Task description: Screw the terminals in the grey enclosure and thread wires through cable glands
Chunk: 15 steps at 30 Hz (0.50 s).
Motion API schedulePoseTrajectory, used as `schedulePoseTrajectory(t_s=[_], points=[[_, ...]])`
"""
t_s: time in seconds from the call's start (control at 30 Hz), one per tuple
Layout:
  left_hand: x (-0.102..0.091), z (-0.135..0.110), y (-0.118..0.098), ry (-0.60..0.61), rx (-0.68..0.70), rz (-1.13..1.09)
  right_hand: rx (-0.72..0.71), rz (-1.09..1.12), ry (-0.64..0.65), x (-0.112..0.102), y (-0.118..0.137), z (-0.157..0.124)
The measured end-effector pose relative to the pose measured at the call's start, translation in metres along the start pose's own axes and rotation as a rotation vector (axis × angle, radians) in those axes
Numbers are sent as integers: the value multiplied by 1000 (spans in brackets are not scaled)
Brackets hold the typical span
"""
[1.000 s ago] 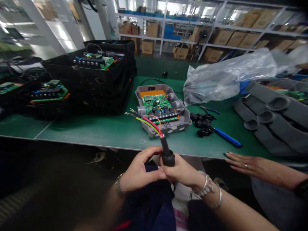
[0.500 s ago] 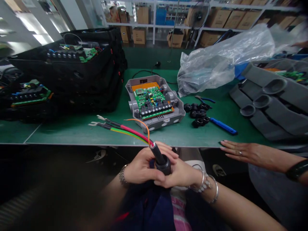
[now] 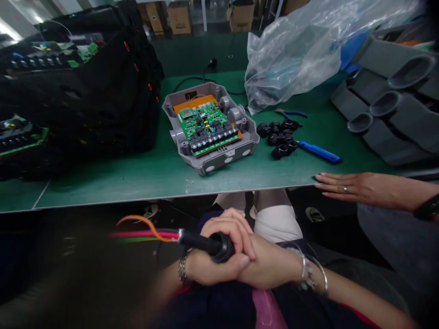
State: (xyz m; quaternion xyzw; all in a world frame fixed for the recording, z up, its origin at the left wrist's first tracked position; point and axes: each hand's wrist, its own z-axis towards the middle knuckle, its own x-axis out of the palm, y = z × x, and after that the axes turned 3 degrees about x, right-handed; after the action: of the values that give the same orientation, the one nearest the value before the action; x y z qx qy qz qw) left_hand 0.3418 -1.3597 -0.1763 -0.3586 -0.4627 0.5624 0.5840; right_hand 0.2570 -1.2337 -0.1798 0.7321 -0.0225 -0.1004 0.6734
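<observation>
Before my body, below the table edge, my left hand (image 3: 209,269) is closed around a black cable gland (image 3: 224,249) on a thick black cable (image 3: 197,241). My right hand (image 3: 267,260) is closed against it from the other side; its fingertips are hidden under my left fingers. From the cable's stripped end, orange, red, green and black wires (image 3: 147,234) point left, their tips smeared by motion. On the table beyond lies an open grey housing (image 3: 236,153) with a green circuit board (image 3: 209,125) inside.
Black cable glands (image 3: 279,137), blue-handled pliers (image 3: 295,113) and a blue-handled tool (image 3: 320,151) lie right of the housing. Black housings (image 3: 103,91) are stacked left, grey housings (image 3: 394,109) right. A clear plastic bag (image 3: 291,64) lies behind. Another person's hand (image 3: 360,187) rests at the table edge.
The cable end has swung from pointing up and away to pointing left, and the wires have dropped below the table edge. My hands have turned with it. The view has tilted down.
</observation>
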Motion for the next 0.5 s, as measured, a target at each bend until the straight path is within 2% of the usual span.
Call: schedulePoseTrajectory(t_s=[0.07,0.1,0.17,0.3,0.4,0.5], points=[[10,-9,-5,-85,-35,-75,-73,18,45,3,6,-8],[15,-13,-6,-124,-65,-117,-64,34,63,4,7,-12],[19,-21,-7,-192,-118,-203,49,58,95,6,6,-21],[14,-29,-6,-315,-141,-289,282,41,181,9,0,-31],[8,-32,-3,-335,-130,-284,319,53,187,8,-1,-32],[6,-36,2,-404,-125,-352,302,44,167,8,-1,-35]])
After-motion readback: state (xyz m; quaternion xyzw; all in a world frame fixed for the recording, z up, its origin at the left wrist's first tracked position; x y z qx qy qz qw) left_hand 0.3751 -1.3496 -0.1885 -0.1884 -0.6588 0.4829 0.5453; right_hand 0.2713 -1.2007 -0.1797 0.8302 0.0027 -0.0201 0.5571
